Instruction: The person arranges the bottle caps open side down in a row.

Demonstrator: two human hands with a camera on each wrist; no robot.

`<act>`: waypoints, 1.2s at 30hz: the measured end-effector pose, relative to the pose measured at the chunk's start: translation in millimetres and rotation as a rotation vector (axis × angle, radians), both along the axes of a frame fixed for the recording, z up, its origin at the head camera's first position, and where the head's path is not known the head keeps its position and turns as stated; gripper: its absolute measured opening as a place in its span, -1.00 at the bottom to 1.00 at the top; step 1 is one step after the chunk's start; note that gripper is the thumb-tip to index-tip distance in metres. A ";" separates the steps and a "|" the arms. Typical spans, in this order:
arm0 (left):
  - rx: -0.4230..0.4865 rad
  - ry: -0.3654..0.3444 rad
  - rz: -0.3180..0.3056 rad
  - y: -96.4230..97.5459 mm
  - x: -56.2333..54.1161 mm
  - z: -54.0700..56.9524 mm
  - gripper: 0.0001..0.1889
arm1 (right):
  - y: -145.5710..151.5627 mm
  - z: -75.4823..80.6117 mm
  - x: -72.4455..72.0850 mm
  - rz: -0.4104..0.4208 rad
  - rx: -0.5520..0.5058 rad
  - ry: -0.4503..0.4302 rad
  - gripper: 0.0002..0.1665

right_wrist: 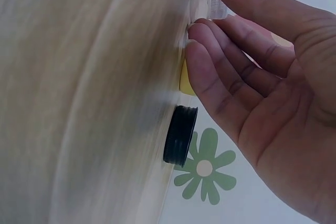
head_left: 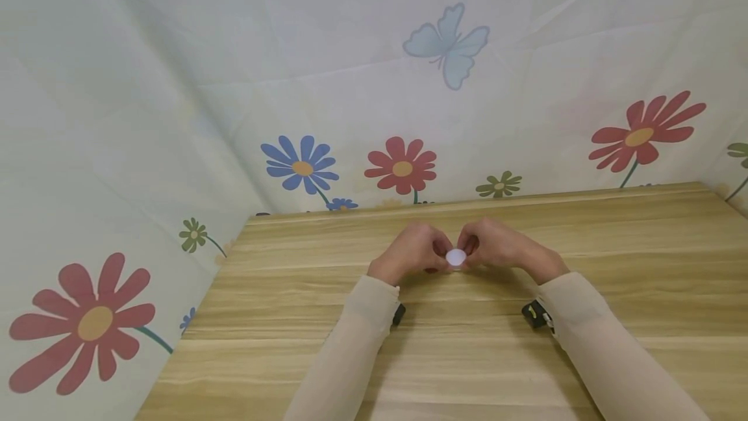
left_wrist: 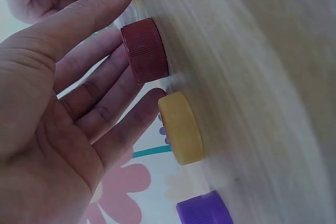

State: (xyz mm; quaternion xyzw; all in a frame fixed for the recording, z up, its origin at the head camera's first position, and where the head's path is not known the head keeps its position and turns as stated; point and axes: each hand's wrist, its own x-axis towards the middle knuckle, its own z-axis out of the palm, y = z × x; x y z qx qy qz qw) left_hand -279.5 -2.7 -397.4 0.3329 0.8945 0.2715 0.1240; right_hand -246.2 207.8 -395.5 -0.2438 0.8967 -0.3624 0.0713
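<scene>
Below right of centre in the head view, the left hand (head_left: 411, 253) and right hand (head_left: 504, 244) pinch a round white plastic cap (head_left: 456, 257), partly hiding it; a purple cap (left_wrist: 205, 211) is cropped at the left wrist view's bottom.

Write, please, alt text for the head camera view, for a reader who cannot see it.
A person's left hand and right hand pinch a small, white-looking cap between them at a wood-grain table. The sleeves are pale; behind hangs a whitish sheet printed with flowers and a butterfly.
</scene>
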 end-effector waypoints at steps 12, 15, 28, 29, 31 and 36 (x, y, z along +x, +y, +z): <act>-0.045 0.059 0.001 0.4 0.4 0.0 -0.76 | -3.8 1.4 1.7 -0.017 0.030 -0.006 -0.74; -0.049 0.067 -0.002 0.4 0.0 -0.5 -0.76 | -4.8 2.0 1.9 -0.028 0.039 -0.015 -0.75; -0.054 0.057 -0.009 1.1 0.3 0.6 -0.76 | -5.8 1.3 2.2 -0.034 0.078 -0.031 -0.75; -0.053 0.060 -0.014 1.0 -0.2 0.3 -0.76 | -5.7 1.5 2.7 -0.033 0.082 -0.025 -0.74; -0.055 0.068 -0.024 0.6 -1.1 -0.2 -0.76 | -6.0 2.0 3.3 -0.029 0.090 -0.015 -0.73; -0.058 0.071 -0.031 -0.1 -1.7 -0.4 -0.76 | -6.8 3.0 3.2 -0.024 0.098 -0.010 -0.71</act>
